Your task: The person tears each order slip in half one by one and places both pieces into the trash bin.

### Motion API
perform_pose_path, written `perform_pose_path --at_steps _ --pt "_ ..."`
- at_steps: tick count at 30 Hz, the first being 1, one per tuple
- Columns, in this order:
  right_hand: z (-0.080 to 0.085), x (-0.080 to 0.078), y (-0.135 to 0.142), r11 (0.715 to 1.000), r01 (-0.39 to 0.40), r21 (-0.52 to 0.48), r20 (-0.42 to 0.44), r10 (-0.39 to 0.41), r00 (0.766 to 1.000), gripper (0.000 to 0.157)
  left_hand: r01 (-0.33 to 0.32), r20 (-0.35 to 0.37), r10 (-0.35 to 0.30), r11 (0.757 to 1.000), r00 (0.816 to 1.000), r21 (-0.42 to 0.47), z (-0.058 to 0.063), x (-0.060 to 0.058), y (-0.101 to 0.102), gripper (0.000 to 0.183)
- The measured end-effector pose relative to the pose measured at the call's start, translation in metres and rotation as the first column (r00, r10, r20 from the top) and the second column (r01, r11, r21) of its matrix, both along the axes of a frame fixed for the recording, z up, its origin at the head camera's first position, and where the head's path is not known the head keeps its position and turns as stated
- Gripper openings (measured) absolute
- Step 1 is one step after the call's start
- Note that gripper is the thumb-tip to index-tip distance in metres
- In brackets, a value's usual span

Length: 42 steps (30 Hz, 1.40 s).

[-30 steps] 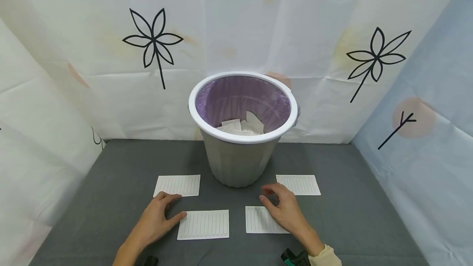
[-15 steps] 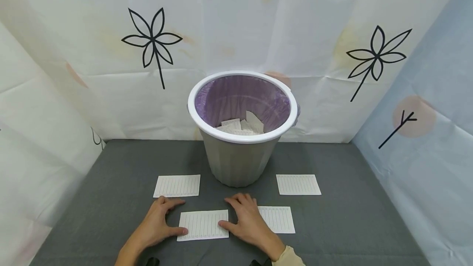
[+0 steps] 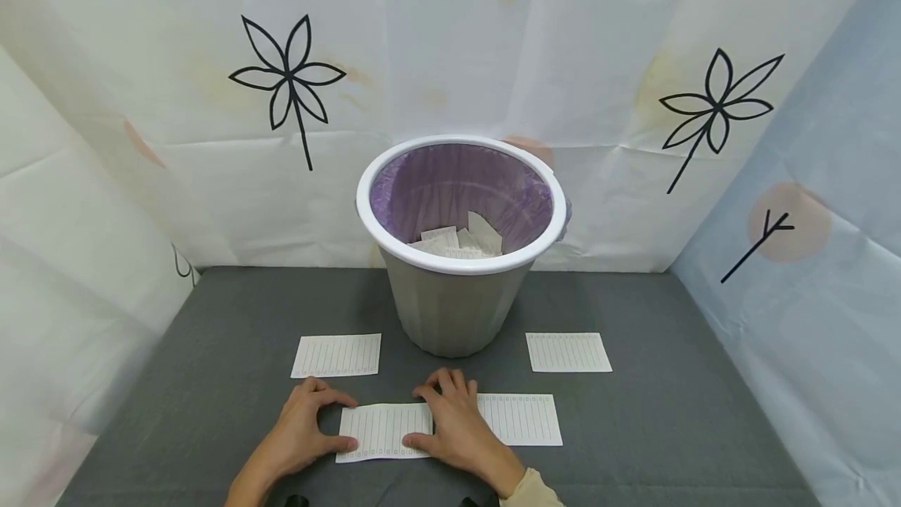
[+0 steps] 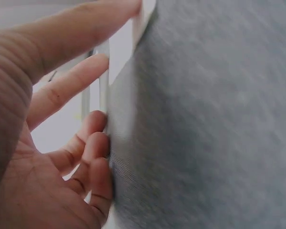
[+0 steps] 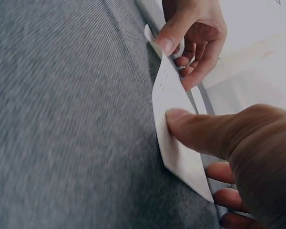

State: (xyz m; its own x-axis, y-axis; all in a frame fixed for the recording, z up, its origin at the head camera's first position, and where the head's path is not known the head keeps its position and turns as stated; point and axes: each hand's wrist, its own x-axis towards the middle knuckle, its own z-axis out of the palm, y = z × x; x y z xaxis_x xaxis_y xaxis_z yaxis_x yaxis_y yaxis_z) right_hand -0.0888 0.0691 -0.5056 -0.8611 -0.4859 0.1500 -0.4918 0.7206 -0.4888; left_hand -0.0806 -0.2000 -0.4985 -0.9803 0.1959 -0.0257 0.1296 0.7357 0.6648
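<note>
A white paper slip [image 3: 385,430] printed with lines lies across the front of the grey table, between both hands. My left hand [image 3: 296,429] grips its left end, thumb on the near left corner and index finger at the far corner. My right hand [image 3: 461,433] holds the right end, the thumb pressed on top and the other fingers at the far edge. Seen from the right wrist, the slip [image 5: 174,95] bows up slightly and its near edge curls off the cloth. Only a white bit of the slip [image 4: 121,50] shows in the left wrist view.
A second slip [image 3: 521,419] lies just right of my right hand. Two more slips [image 3: 336,355] [image 3: 568,352] lie farther back. Behind them stands a grey bin [image 3: 450,311] with a white rim, a purple liner and several paper pieces [image 3: 479,237] inside. Cloth walls [image 3: 450,61] surround the table.
My right hand has moved left from the right-hand slip onto the front-left slip. My left hand has settled at its left end. The slip has shifted slightly toward me and begun to buckle.
</note>
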Motion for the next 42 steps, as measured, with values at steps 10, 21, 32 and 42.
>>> perform_pose_path --at_steps 10,21,32,42 --pt "0.003 0.005 -0.008 1.000 0.007 0.010 0.026 -0.007 1.000 0.052 0.051 0.012 -0.050 0.998 0.999 -0.037 0.007 0.002 0.012 0.050" --pt "0.006 0.008 -0.011 0.998 0.015 -0.066 0.085 -0.009 0.996 0.040 0.118 -0.006 -0.118 0.993 0.993 0.003 0.003 -0.002 0.016 0.042" --pt "0.004 0.007 -0.008 0.982 0.039 -0.186 0.092 -0.022 0.996 0.023 0.112 0.015 -0.114 0.990 0.993 0.091 0.008 -0.006 0.025 0.019" --pt "0.013 0.001 0.005 0.890 0.102 -0.445 0.227 0.002 0.974 0.005 0.140 0.019 -0.146 0.972 0.989 0.190 0.019 -0.017 0.029 0.009"
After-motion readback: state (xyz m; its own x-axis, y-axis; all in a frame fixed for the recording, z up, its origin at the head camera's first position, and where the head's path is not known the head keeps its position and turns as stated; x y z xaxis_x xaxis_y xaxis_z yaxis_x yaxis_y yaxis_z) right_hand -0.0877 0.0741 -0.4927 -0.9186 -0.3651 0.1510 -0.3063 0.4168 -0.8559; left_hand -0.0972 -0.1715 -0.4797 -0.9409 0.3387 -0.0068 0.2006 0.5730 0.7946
